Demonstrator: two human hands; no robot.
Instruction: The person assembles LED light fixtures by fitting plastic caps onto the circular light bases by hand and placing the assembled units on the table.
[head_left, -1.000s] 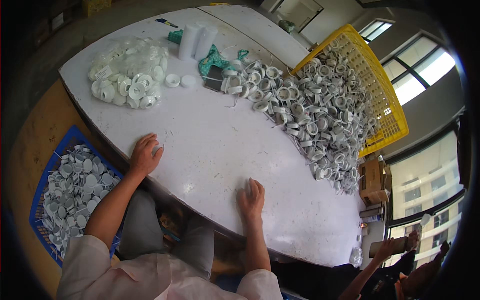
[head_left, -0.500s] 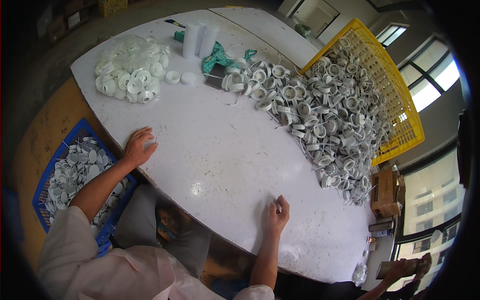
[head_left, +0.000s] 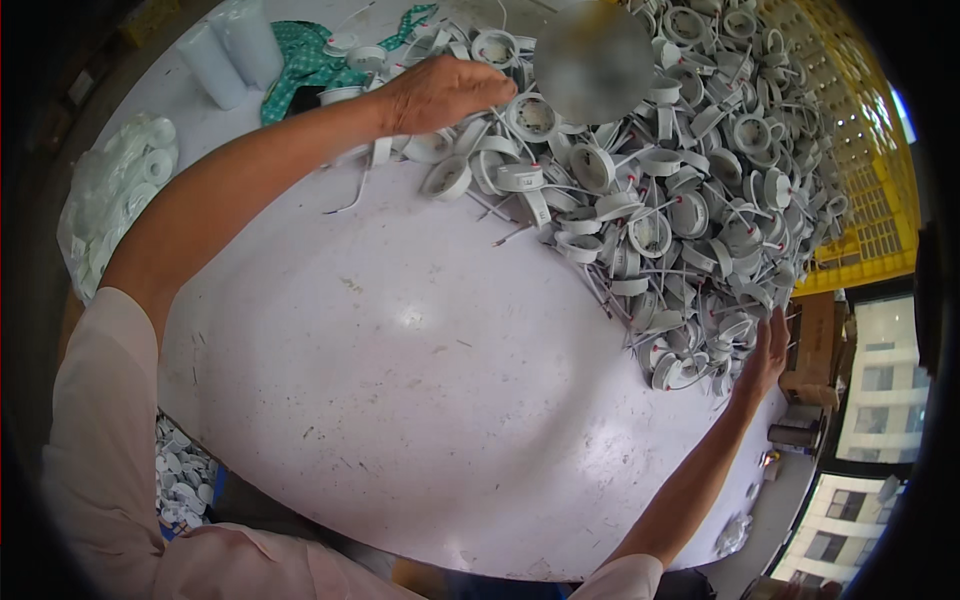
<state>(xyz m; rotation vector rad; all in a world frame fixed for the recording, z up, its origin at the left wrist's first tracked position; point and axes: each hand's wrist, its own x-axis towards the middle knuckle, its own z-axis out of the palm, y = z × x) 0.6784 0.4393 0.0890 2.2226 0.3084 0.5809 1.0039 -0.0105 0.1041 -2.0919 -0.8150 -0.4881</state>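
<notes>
Hundreds of white ring fittings (head_left: 650,200) heaped far right on worktop (head_left: 400,400); your left hand (head_left: 440,92) and right hand (head_left: 765,350) bracket them, grips apart, corralling the spill.

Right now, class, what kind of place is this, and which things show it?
Probably a small factory or assembly workshop. A large heap of identical white round parts with wires covers the white table, a yellow crate stands behind it, and both hands reach into the heap.

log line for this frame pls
left hand on far edge of white round housings pile | right hand at pile's near edge | table | yellow crate behind
</notes>
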